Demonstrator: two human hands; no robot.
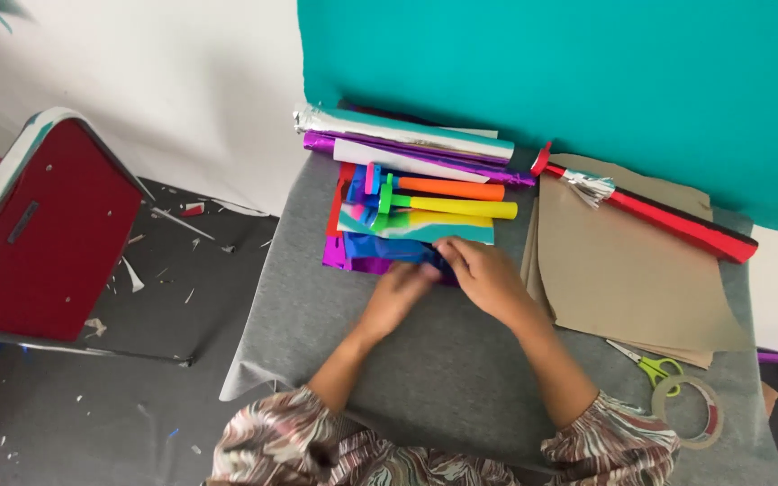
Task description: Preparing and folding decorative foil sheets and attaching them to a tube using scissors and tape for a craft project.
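Scraps of paper litter the dark floor (182, 360) at far left, beside a red chair (42, 234) tipped on its side. Moving right, we see a grey cloth-covered table (425, 360) and on it a stack of shiny coloured sheets (353, 256). Our left hand (398, 292) lies on the near edge of that stack, fingers flat and close together, pressing on a blue foil sheet (389, 247). Our right hand (483, 274) meets it from the other side, fingers curled down on the same sheet's right end; whether they pinch it or only press, we cannot tell. The sheet runs left to right, directly in front of both hands, and both touch it. Just beyond it lie 2 paper tubes, orange (447, 189) and yellow (456, 208), then silver and purple foil rolls (407, 139) against a teal backdrop (587, 81). Further right sit brown paper sheets (632, 270), a red and black tube (677, 220), green-handled scissors (650, 364) and a tape roll (691, 409).
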